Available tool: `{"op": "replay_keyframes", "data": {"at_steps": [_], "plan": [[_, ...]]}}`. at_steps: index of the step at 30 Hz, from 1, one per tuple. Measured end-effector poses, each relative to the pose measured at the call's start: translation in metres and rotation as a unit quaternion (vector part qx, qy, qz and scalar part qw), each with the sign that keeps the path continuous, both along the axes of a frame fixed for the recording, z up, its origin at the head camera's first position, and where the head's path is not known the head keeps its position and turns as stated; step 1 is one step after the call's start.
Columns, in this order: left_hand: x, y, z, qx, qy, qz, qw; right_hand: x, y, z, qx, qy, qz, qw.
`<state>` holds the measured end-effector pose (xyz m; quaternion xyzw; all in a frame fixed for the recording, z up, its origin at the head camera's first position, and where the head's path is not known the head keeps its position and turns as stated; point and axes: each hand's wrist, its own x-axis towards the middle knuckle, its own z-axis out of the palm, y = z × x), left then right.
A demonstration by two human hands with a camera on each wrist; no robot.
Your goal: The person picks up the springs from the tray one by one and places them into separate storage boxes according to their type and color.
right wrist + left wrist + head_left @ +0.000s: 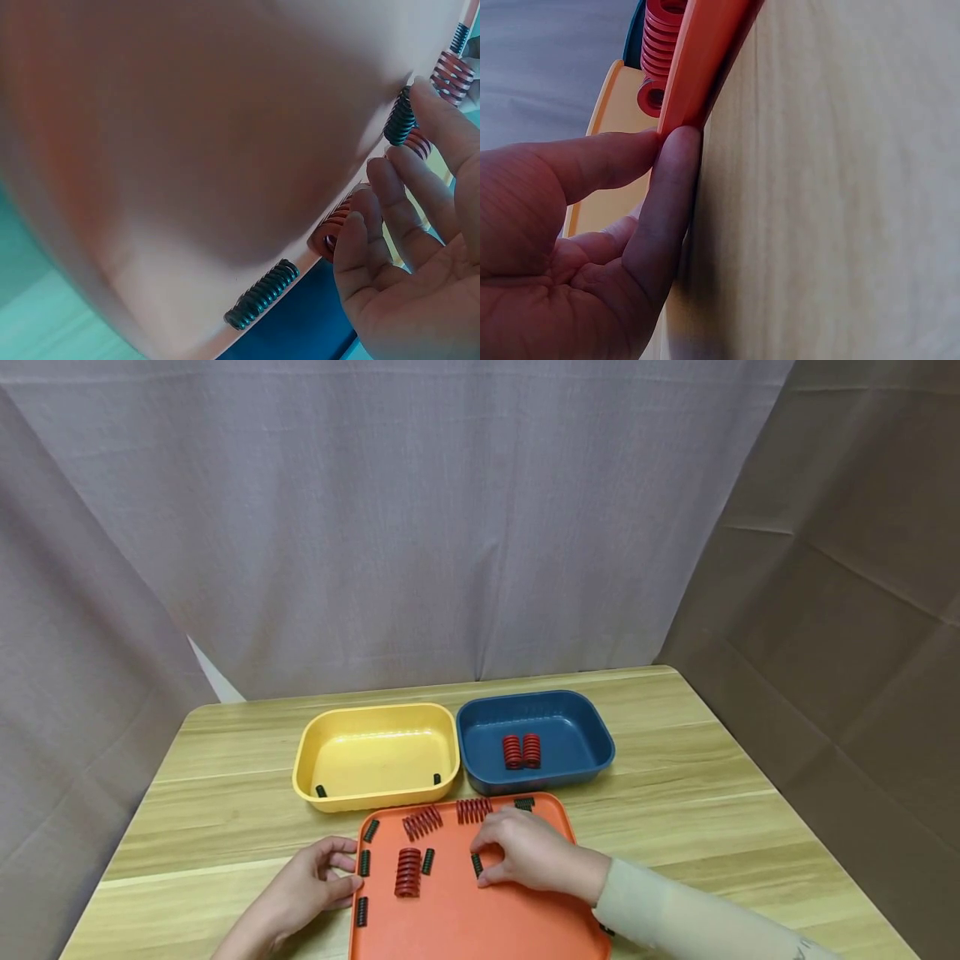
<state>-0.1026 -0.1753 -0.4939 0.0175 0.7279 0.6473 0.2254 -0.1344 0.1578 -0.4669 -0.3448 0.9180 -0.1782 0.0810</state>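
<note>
My right hand [525, 852] is over the orange tray [450, 935], with a small dark green spring [477, 864] between thumb and index fingertips. In the right wrist view the same spring [400, 116] shows close over the tray surface, a fingertip near each end. My left hand [315, 881] holds the tray's left rim with thumb and fingers; the left wrist view shows the tray rim [686, 75] at the fingertips. On the tray lie red springs, one upright in view [407, 872] and others near the far edge, such as the slanted red spring [422, 822], plus several small dark springs.
Behind the tray stand a yellow bin [375, 752] with two small dark springs and a blue bin [536, 718] holding two red springs [512, 752]. All rest on a wooden table [712, 827], with grey curtains [375, 527] behind.
</note>
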Motion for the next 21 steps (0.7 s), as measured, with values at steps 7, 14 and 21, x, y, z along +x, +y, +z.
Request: {"op": "replay_keyframes", "data": {"at_steps": [7,14,21], "plan": [[0.000,0.000,-0.001,0.000,-0.003,0.000,1.0000,0.000,0.000,-0.001,-0.002,0.003,0.004,1.000],[0.001,0.000,0.001,-0.003,-0.004,0.001,1.0000,-0.001,-0.001,0.000,-0.003,-0.001,-0.007,1.000],[0.000,0.000,0.001,-0.004,-0.004,0.002,1.0000,-0.004,-0.003,0.010,-0.032,-0.017,-0.038,0.999]]}}
